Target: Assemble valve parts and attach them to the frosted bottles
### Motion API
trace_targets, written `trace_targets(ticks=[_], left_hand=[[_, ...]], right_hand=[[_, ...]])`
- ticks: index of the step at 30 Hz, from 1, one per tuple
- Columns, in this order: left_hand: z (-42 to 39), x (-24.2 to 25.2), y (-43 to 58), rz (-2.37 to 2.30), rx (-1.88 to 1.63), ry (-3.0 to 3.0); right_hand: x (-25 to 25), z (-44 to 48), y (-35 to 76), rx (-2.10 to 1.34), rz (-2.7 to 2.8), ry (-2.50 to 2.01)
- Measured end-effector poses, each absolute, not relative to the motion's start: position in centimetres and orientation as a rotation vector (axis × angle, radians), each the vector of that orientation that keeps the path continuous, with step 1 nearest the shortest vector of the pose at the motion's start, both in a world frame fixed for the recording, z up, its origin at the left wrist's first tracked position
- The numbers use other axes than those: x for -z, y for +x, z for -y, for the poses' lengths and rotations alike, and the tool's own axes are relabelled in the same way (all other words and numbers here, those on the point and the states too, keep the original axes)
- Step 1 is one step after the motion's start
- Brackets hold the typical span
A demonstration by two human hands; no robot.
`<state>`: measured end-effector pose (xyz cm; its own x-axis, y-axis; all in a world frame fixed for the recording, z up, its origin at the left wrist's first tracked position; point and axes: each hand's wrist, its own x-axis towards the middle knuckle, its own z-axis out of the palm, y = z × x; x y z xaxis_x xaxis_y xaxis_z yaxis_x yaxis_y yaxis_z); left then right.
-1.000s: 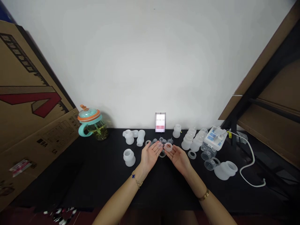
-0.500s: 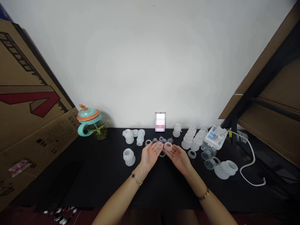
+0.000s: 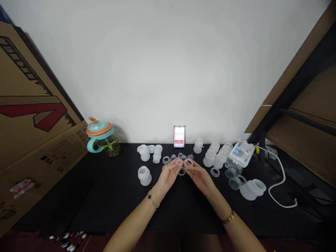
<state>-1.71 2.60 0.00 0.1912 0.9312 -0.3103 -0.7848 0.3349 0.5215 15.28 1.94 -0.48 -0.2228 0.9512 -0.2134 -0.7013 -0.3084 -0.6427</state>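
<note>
My left hand (image 3: pixel 168 176) has its fingers closed on a small clear bottle nipple (image 3: pixel 179 161) at the fingertips. Beside it, my right hand (image 3: pixel 201 177) pinches a translucent bottle collar ring (image 3: pixel 188 163) between thumb and fingers. The two pieces are close together but apart. Just beyond my fingertips lie several more clear nipples (image 3: pixel 180 155). Loose collar rings rest around my hands: one ring (image 3: pixel 166 160) to the left, another ring (image 3: pixel 181 171) partly hidden below my fingers, and a ring (image 3: pixel 215 172) to the right.
White bottle bodies (image 3: pixel 145 176) stand at left; more bottles (image 3: pixel 210 157) and clear caps (image 3: pixel 234 183) are at right. A white power strip (image 3: pixel 242 154) trails a cable (image 3: pixel 282 175). A tea jug (image 3: pixel 105 138) stands far left on the black table (image 3: pixel 105 199). A lit phone (image 3: pixel 179 136) leans on the wall.
The fingers of both hands have curled in from a flatter, palm-up pose, closing on the nipple and the ring. The ring has tilted slightly more upright.
</note>
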Motion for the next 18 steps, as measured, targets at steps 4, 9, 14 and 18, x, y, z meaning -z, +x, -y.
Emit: trace_targets(ticks=[4, 9, 14, 18], left_hand=[[-2.56, -0.02, -1.6, -0.665, -1.235, 0.305], [-2.59, -0.04, -1.51, -0.688, -1.24, 0.328], [-2.51, -0.3, -1.49, -0.719, -1.238, 0.328], [-2.52, -0.31, -1.48, -0.727, -1.22, 0.306]], right_hand=[[0.4, -1.85, 15.19, -1.767, 0.513, -0.712], [0.39, -1.95, 15.1, -1.731, 0.522, -0.749], [0.27, -1.95, 15.05, -1.706, 0.546, -0.755], [0.21, -1.95, 15.03, -1.687, 0.554, -0.779]])
